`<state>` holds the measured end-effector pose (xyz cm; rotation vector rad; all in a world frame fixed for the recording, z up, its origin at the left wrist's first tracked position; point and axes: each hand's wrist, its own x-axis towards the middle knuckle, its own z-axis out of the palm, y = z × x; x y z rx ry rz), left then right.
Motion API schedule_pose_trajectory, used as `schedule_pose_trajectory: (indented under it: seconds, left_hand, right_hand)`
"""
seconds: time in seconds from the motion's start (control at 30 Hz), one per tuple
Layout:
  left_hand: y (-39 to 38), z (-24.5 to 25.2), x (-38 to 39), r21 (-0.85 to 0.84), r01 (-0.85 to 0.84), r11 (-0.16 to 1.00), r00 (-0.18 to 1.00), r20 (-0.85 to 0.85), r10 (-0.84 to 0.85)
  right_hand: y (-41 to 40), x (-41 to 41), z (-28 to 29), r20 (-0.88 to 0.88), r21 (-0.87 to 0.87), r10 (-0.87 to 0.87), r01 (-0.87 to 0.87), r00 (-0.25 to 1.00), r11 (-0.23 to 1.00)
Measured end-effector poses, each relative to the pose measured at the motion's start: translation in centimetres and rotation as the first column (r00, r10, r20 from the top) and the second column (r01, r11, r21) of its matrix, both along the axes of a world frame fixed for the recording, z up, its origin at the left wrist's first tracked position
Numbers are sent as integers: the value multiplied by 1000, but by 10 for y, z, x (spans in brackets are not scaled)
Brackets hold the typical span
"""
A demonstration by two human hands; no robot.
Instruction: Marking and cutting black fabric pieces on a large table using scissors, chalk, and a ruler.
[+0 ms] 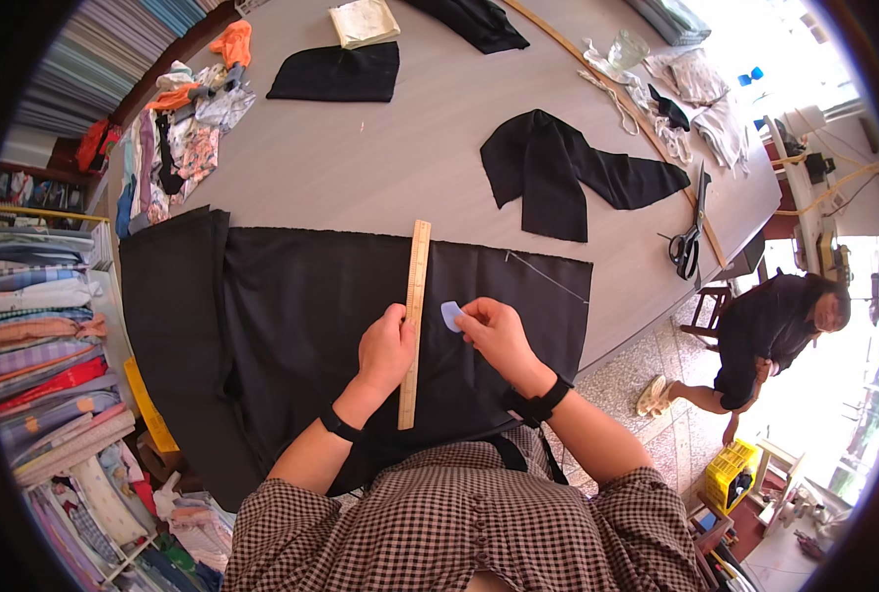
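Observation:
Black fabric (321, 296) is spread over the near side of the table, with a fold running down its left part. My left hand (388, 348) grips a wooden ruler (414, 325) that stands across the cloth, roughly in line with my view. Between the thumb and fingers of my right hand (495, 329) is a flat, pale blue piece of tailor's chalk (451, 316), held just right of the ruler. Near the fabric's right end runs a pale slanting chalk line (547, 277) with a short mark at its upper end.
Black scissors (687, 240) lie by a long wooden strip (602, 66) on the right. Cut black pieces (550, 170) rest farther back. Patterned scraps (195, 140) are heaped at left, above shelves of folded cloth (47, 340). Another person (765, 340) is beyond the table's right edge.

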<state>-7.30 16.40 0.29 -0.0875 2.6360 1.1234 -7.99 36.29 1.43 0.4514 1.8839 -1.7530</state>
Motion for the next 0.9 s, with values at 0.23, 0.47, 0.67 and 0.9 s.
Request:
schedule_pose_trajectory:
  seconds: [0.23, 0.47, 0.67, 0.9]
  left_hand:
    - [-2, -7, 0, -11, 13, 1000, 999, 29, -13]
    - [-1, -10, 2, -4, 13, 1000, 999, 33, -13]
    - [0, -7, 0, -20, 37, 999, 999, 22, -37]
    - [-5, -3, -1, -31, 48, 998, 998, 32, -47]
  right_hand:
    - [-25, -26, -12, -159, 137, -96, 118, 983, 983]
    - [-35, -53, -28, -261, 302, -93, 172, 961, 938]
    - [-39, -73, -34, -294, 402, -61, 181, 954, 898]
    - [-46, -84, -33, -275, 432, -64, 183, 959, 883]
